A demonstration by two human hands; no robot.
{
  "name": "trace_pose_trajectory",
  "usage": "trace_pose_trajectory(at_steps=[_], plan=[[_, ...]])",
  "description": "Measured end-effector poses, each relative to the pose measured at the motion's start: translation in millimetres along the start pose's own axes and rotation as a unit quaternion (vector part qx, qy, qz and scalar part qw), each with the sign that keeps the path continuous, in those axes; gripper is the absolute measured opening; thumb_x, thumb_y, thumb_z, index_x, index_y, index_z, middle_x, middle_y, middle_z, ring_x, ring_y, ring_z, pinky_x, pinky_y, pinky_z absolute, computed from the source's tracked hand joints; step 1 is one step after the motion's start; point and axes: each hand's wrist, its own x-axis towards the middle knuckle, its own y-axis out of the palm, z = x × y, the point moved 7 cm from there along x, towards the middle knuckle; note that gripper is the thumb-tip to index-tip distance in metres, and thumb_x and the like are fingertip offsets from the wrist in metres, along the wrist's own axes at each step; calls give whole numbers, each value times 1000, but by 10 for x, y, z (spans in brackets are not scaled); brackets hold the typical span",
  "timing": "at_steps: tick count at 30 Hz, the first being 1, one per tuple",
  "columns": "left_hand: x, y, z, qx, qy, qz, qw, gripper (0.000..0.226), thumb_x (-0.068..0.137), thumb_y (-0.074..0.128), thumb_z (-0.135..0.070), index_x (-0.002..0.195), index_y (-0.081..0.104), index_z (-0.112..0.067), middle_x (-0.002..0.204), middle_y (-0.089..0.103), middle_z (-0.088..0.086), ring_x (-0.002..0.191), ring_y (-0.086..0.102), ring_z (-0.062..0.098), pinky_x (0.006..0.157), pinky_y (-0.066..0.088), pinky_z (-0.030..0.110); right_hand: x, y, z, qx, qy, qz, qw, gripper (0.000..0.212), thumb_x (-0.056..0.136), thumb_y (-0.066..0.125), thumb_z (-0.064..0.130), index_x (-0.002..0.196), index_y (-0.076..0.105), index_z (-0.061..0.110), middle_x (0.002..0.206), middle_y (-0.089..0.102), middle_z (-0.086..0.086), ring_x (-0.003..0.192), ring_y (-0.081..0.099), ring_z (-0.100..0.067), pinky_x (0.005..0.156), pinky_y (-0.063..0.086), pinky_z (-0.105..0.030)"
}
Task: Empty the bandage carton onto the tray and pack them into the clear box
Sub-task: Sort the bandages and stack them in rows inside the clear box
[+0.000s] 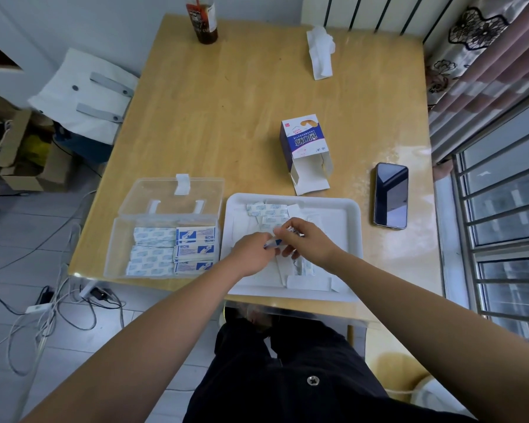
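The white tray (345,209) lies at the table's near edge with several wrapped bandages (266,210) scattered in it. Over its middle, my left hand (251,254) and my right hand (309,239) meet, both pinching a small stack of bandages (274,243) between them. To the left stands the clear box (116,248), lid open, with rows of bandages (171,251) laid inside. Behind the tray, the blue-and-white bandage carton (303,141) lies on its side with its flaps open toward the tray.
A dark phone (391,195) lies right of the tray. A crumpled tissue (319,51) and a brown bottle (203,19) sit at the table's far end. A window with bars runs along the right; cables and a cardboard box cover the floor at left.
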Motion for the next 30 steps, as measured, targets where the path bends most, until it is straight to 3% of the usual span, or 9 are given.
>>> trace_pose_trajectory(at_steps=[4, 7, 10, 14, 18, 21, 25, 27, 30], plan=[[26, 5, -7, -58, -2, -7, 998, 21, 95, 44, -18, 107, 60, -10, 97, 66, 10, 85, 62, 27, 72, 49, 37, 55, -22, 46, -20, -5, -51, 998, 22, 95, 56, 22, 76, 56, 12, 70, 64, -4, 56, 56, -12, 58, 45, -24], [21, -35, 81, -278, -62, -42, 958, 27, 97, 40, -10, 119, 55, -9, 90, 62, 10, 69, 55, 18, 58, 44, 26, 78, -93, 76, -1, -2, -102, 995, 24, 96, 54, 25, 81, 55, 7, 74, 60, -6, 56, 53, -14, 57, 45, -25], [18, -78, 41, -370, -62, -69, 924, 29, 98, 36, -6, 122, 51, -10, 94, 62, 8, 73, 54, 18, 67, 46, 28, 76, -19, 98, 30, 6, -102, 994, 26, 98, 50, 29, 81, 52, 10, 78, 60, -6, 59, 52, -15, 57, 43, -27], [-19, -88, -2, -350, -44, -69, 933, 22, 101, 35, -12, 117, 49, -12, 108, 63, 8, 72, 54, 15, 67, 47, 26, 53, 67, 161, 54, -9, -79, 995, 16, 97, 52, 26, 88, 55, 12, 81, 61, -1, 65, 51, -13, 62, 42, -22], [-85, -236, 44, -291, -23, -114, 950, 18, 100, 33, -8, 111, 46, -13, 95, 63, 9, 65, 54, 14, 57, 44, 22, 24, 89, 206, 45, -23, -50, 997, 6, 94, 50, 9, 92, 56, 11, 74, 56, 1, 62, 50, -9, 53, 40, -13], [-169, -372, 70, -229, 6, -152, 961, 15, 99, 38, -13, 111, 47, -15, 86, 68, 6, 61, 55, 16, 58, 45, 25, 20, 77, 278, 49, -35, -91, 994, 13, 93, 45, 2, 96, 57, 6, 73, 57, -4, 58, 51, -12, 54, 43, -16], [-349, -682, 221, -207, 29, -261, 942, 9, 98, 43, -17, 99, 52, -16, 73, 70, 2, 54, 56, 13, 58, 46, 30, 44, 241, 426, 76, -50, -83, 992, 14, 93, 48, 1, 103, 58, -1, 75, 63, -10, 55, 56, -11, 54, 47, -18], [-456, -862, 317, -176, 50, -299, 937, 9, 98, 45, -16, 96, 53, -19, 71, 71, 1, 55, 59, 14, 56, 48, 30, 71, 386, 523, 84, -55, -58, 993, 14, 93, 53, 5, 105, 60, 0, 84, 69, -14, 61, 63, -15, 58, 49, -22], [-562, -1077, 541, -162, 47, -295, 941, 13, 97, 47, -12, 97, 56, -20, 72, 71, 4, 57, 63, 19, 55, 51, 28, 131, 558, 648, 35, -74, -58, 995, 13, 93, 58, 14, 100, 67, 8, 93, 72, -11, 75, 64, -16, 67, 51, -29]])
